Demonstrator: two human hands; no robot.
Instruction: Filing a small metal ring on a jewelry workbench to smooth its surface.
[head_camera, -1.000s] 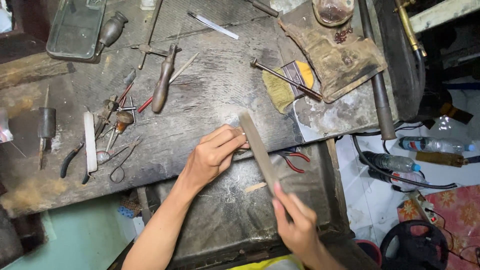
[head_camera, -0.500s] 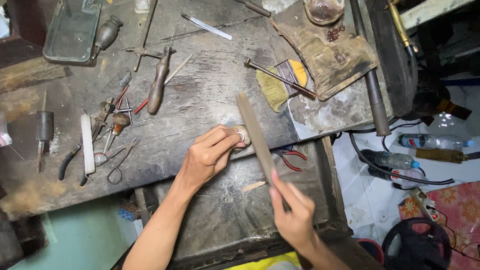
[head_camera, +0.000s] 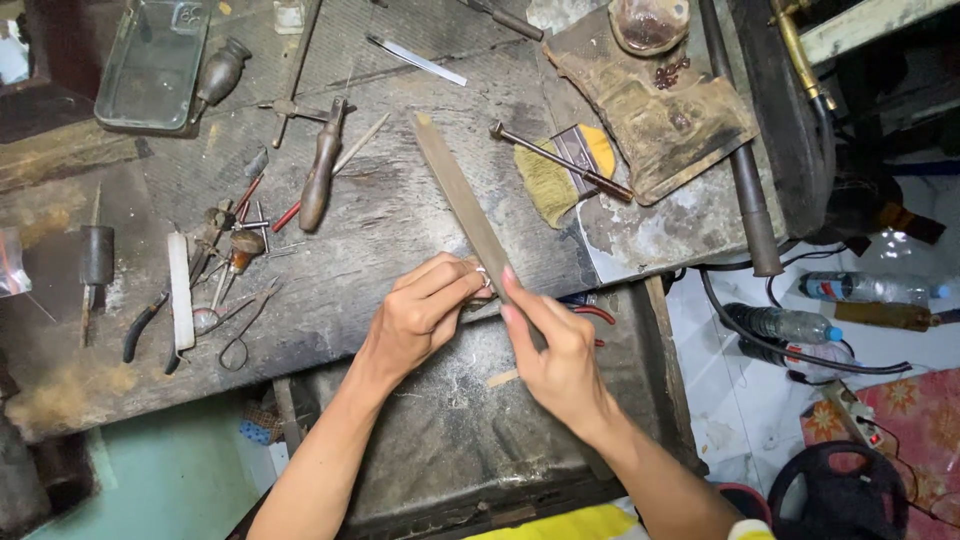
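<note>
Right hand (head_camera: 560, 345) is gripping the near end of a long flat file (head_camera: 462, 203), fingers wrapped over it; the file is lying diagonally across the worn wooden bench (head_camera: 400, 230), tip pointing away toward the far side. Left hand (head_camera: 420, 310) is pinching a small ring-like piece (head_camera: 484, 281) against the bench edge, touching the file's side; it is too small to identify with certainty. Red-handled pliers (head_camera: 590, 315) are showing just behind the right hand. Left of the hands, small pliers (head_camera: 140, 325) and a white stick (head_camera: 180, 290) are lying. A yellow brush (head_camera: 560, 175) is sitting beyond the file.
</note>
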